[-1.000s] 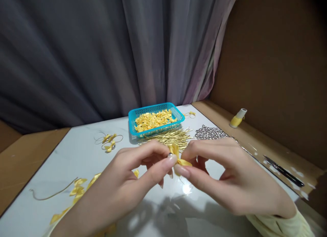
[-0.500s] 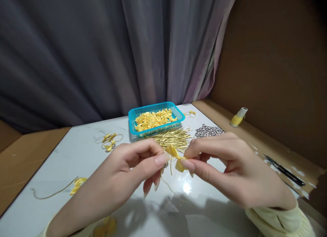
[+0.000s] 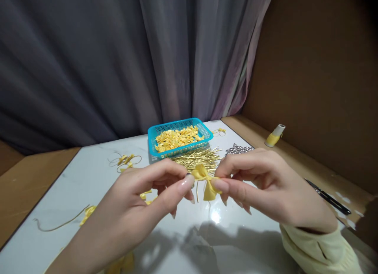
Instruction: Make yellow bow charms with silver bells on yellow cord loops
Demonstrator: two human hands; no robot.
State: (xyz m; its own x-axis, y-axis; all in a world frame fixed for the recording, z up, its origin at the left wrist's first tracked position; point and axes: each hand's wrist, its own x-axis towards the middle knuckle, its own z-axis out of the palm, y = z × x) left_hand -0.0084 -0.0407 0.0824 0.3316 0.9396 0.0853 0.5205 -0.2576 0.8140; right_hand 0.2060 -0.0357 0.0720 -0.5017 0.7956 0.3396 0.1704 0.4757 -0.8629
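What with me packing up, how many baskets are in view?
1: the turquoise basket, toward the far end of the white table, just behind the gold wires. No other shows, though the left hand and right hand hide parts of the table.

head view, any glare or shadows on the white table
Head view: bright glare on the white table, below the yellow bow in frame; head view: soft shadows nearer the camera; head view: upper right corner nearly black.

Spread yellow bow [image 3: 208, 180] wider, with lower end [image 3: 210, 191] dropped from four o'clock toward six; raised right hand [image 3: 265, 187] toward twelve o'clock, hiding more silver beads [image 3: 236, 149].
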